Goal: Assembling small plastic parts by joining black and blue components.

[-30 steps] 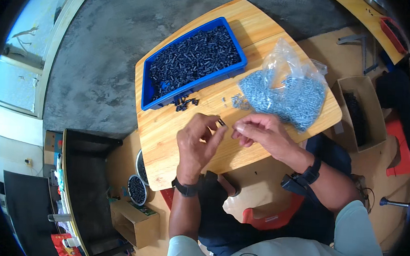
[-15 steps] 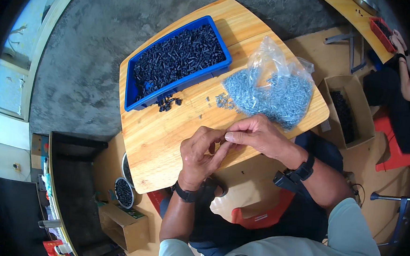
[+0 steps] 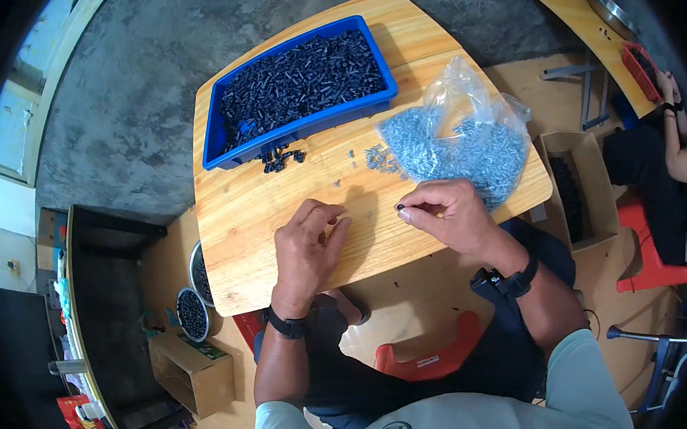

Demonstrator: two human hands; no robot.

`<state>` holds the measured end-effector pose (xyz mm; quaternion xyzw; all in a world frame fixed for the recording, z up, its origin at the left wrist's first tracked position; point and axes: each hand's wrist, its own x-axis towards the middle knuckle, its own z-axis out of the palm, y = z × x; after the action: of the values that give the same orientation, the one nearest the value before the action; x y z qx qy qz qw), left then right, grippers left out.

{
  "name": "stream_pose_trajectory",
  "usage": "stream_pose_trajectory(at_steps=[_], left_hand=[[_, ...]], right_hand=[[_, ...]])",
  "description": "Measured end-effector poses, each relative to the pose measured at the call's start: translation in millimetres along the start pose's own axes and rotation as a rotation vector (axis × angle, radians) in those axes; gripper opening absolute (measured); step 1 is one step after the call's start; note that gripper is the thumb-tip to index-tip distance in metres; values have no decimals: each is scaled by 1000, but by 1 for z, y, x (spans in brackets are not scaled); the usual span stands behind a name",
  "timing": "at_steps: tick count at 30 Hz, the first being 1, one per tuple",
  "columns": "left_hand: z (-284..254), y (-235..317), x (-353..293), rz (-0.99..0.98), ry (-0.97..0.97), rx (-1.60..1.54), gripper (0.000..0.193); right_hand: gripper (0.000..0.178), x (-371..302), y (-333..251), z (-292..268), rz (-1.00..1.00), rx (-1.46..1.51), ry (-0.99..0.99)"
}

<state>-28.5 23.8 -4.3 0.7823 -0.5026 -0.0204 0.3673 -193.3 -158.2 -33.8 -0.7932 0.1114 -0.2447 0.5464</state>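
Right hand and left hand hung on the person's side of the blue tray. The right, off beyond the tray's near right corner, pinched a small dark piece between thumb and fingertips; the left, below the tray's near wall, had its fingers parted and looked unloaded to me.

From my distant seat I judged 2 risks. A nudge from the right hand could have shifted the plastic bag, right of the tray, and spilled its contents. The small dark piece could have slipped if that fingertip pinch slackened.

By size, I took in the wooden table beneath the tray, pale with running grain; the tray itself, smooth and oblong, heaped with short, rod-like dark pieces; and the bag, clear and crinkled, bulging with silvery metal-looking bits. Loose black pieces lay just beside the tray's near wall. The pinched piece was too small for me to read its shape.
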Motion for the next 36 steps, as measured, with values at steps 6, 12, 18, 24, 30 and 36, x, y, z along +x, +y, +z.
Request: stream_pose_trajectory(at_steps=[6, 12, 18, 24, 30, 36], left_hand=[[23, 0, -2, 102, -36, 17, 12], [31, 6, 4, 134, -32, 145, 10], [35, 8, 8, 112, -48, 233, 6], [37, 9, 8, 118, -82, 261, 5], [32, 9, 9, 101, -117, 243, 7], [35, 9, 10, 113, -122, 246, 9]], right_hand=[[12, -2, 0, 5, 11, -27, 0], [11, -2, -1, 5, -52, -44, 39], [12, -3, -4, 1, -157, -83, 67], [17, -9, 0, 6, 76, 223, 26], [18, -8, -11, 1, 398, 468, -172], [18, -29, -14, 17, 462, 463, -515]])
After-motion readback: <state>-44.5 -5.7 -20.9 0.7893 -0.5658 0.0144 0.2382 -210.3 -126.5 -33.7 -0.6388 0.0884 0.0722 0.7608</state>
